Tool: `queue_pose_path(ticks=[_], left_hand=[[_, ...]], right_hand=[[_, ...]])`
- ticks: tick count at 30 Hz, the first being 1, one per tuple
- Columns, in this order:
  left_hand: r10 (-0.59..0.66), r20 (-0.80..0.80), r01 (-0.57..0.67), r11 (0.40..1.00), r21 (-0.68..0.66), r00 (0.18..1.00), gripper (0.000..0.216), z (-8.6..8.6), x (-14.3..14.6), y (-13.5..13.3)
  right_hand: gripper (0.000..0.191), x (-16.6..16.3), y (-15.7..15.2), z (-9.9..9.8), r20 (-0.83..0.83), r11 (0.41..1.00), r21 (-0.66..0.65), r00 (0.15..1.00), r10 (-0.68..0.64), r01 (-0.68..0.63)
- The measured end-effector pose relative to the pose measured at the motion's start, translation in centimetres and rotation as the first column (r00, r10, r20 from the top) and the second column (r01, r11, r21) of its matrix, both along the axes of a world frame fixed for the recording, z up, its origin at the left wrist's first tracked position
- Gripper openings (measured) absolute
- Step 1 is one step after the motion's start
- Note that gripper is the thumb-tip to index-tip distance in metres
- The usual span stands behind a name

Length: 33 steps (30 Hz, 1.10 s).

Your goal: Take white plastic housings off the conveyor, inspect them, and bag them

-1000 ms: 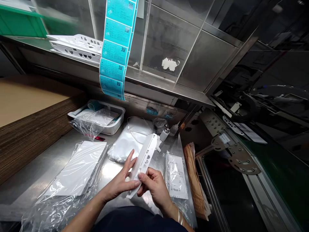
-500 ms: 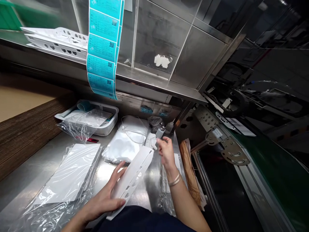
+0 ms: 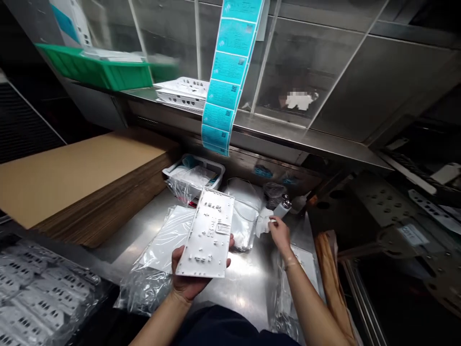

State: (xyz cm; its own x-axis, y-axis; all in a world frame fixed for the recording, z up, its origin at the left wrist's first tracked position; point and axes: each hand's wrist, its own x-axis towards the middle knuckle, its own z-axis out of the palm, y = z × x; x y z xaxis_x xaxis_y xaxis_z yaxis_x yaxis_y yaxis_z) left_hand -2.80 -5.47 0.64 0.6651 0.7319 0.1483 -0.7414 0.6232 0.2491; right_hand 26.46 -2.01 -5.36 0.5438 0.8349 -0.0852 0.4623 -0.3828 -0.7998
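My left hand [image 3: 187,281] grips the near end of a flat white plastic panel [image 3: 209,233] and holds it tilted up above the steel bench [image 3: 248,283], its ribbed inner face towards me. My right hand [image 3: 279,232] reaches forward and pinches a crumpled white cloth [image 3: 262,222] lying on the bench beside a small bottle [image 3: 281,207]. Clear plastic bags with white sheets [image 3: 162,245] lie under and left of the panel.
A tall stack of brown cardboard [image 3: 72,178] fills the left. A white tray [image 3: 194,175] sits at the back. A strip of blue labels [image 3: 226,81] hangs from above. White panels [image 3: 183,93] and a green bin [image 3: 97,72] rest on the shelf. Bagged parts [image 3: 36,293] lie at lower left.
The panel went from both hands to the left hand alone and turned its face towards me. My right hand let go, reached forward and took hold of the white cloth. The view swung left.
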Motion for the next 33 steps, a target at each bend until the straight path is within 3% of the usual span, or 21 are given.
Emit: queue_pose_path(ticks=[2,3,5,6,7,9,13,17,21,25,29,31,33], left_hand=[[0.03,0.009,-0.03,0.999,0.011,1.0,0.092,0.4,0.0,0.4],[0.043,0.016,-0.043,0.999,0.016,0.999,0.091,0.6,0.1,0.6],[0.061,0.028,-0.062,0.998,0.017,0.998,0.09,1.0,0.6,0.8],[0.065,0.032,-0.065,0.998,0.017,0.997,0.09,1.1,0.8,0.8],[0.065,0.032,-0.066,0.998,0.016,0.997,0.089,1.2,1.1,0.9],[0.059,0.023,-0.06,0.998,0.018,0.998,0.086,1.3,1.5,0.9],[0.082,-0.022,-0.081,0.996,0.021,0.996,0.081,0.9,1.9,0.8],[0.133,0.042,-0.134,0.991,0.019,0.99,0.064,0.4,1.7,0.7],[0.144,0.034,-0.145,0.99,-0.001,0.989,0.059,0.1,1.3,0.5],[0.218,-0.106,-0.222,0.975,-0.028,0.97,0.07,0.3,1.1,0.2],[0.279,-0.208,-0.284,0.959,0.005,0.938,0.075,1.0,1.5,0.4],[0.3,-0.189,-0.296,0.954,0.053,0.935,0.077,1.3,1.7,0.9],[0.291,-0.174,-0.281,0.956,0.077,0.941,0.077,1.6,1.7,1.5]], right_hand=[[0.045,-1.5,-0.8,1.4,-0.242,0.992,0.127,0.97,0.03,0.001],[0.048,-2.4,-1.5,2.2,-0.416,0.978,0.208,0.907,0.065,0.025],[0.046,-4.3,-3.0,3.9,-0.718,0.935,0.336,0.674,0.174,0.116],[0.042,-5.2,-3.8,4.8,-0.791,0.919,0.366,0.569,0.224,0.146],[0.039,-6.0,-4.5,5.7,-0.81,0.914,0.382,0.525,0.262,0.134],[0.037,-7.4,-5.7,7.2,-0.75,0.908,0.419,0.568,0.339,0.01],[0.051,-9.5,-7.1,8.9,-0.472,0.868,0.434,0.761,0.446,-0.239],[0.023,-11.4,-6.8,9.4,-0.165,0.823,0.488,0.895,0.415,-0.291],[0.02,-12.7,-5.5,9.5,0.114,0.773,0.523,0.928,0.353,-0.359],[0.024,-13.5,-4.7,9.8,0.268,0.8,0.416,0.899,0.345,-0.432],[0.026,-14.4,-5.0,10.1,0.251,0.805,0.337,0.871,0.423,-0.488],[0.022,-14.5,-5.1,9.9,0.14,0.806,0.363,0.883,0.449,-0.468],[0.019,-13.7,-4.8,9.1,-0.075,0.819,0.401,0.876,0.477,-0.411]])
